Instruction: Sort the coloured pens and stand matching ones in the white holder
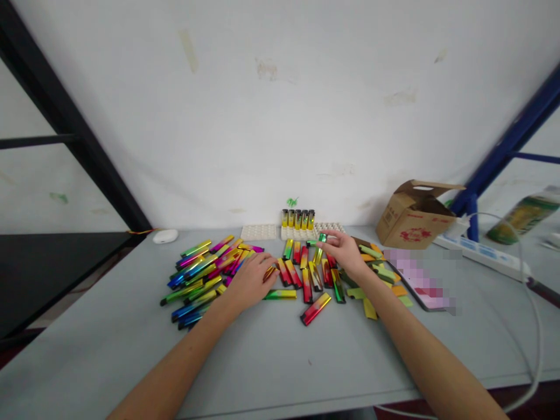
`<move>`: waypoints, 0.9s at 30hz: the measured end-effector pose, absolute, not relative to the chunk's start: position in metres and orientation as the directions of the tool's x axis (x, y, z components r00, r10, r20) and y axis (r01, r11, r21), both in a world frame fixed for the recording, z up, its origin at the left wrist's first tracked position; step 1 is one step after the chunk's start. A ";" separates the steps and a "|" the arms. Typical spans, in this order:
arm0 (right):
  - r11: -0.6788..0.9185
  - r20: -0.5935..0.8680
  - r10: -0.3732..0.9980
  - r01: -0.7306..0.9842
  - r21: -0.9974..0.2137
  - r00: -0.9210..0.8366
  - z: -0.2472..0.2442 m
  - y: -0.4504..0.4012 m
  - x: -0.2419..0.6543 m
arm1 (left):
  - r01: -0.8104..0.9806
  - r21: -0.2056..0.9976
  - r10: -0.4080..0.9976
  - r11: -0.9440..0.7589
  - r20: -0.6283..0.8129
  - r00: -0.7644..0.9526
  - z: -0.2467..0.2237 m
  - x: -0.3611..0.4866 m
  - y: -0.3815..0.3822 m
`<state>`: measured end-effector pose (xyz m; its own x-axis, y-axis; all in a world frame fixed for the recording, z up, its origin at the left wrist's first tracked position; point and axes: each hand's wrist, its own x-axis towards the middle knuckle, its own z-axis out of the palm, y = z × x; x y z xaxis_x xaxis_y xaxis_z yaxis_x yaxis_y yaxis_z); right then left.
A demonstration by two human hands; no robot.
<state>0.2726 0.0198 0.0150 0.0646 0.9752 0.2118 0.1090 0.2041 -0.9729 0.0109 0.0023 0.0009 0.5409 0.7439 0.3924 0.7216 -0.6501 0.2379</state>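
Observation:
My right hand [343, 252] pinches a green and yellow metallic lighter [319, 252], held upright over several loose red, yellow and green lighters [307, 286]. My left hand [250, 281] has its fingers curled round a shiny gold-red lighter [269, 272], partly hidden by the fingers. To its left lies a heap of lighters [203, 274] in blue, green, pink and gold. Several yellow and black lighters [298, 219] stand upright in a white tray with holes [294, 234] by the wall. One red and yellow lighter [315, 309] lies nearest the front.
Two more white trays, left [258, 233] and right [330, 227], flank the middle one. Yellow, green and orange paper pieces [370, 308] lie beside my right forearm. Farther right are a phone-like device [417, 280], an open cardboard box [409, 220] and a power strip [490, 256]. A white case [165, 236] sits at left.

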 end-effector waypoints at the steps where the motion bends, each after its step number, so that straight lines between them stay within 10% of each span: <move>1: 0.172 0.174 0.982 0.029 -0.985 0.077 0.015 0.020 0.271 | 0.723 0.234 0.744 -0.649 0.396 0.539 0.001 0.011 0.002; 11: -0.033 -0.019 0.999 -0.377 -0.926 -0.039 0.022 0.008 0.255 | 0.727 0.229 0.743 -0.648 0.404 0.534 -0.001 0.010 0.002; 27: -0.195 -0.103 0.972 -0.477 -0.857 -0.212 0.036 0.000 0.256 | 0.716 0.232 0.734 -0.658 0.410 0.542 0.001 0.010 0.002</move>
<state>0.2557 -0.0001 0.0361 -0.2120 0.9718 -0.1032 -0.4769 -0.1951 -0.8570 0.0103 0.0016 0.0010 0.5416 0.7341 0.4096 0.7163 -0.6580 0.2324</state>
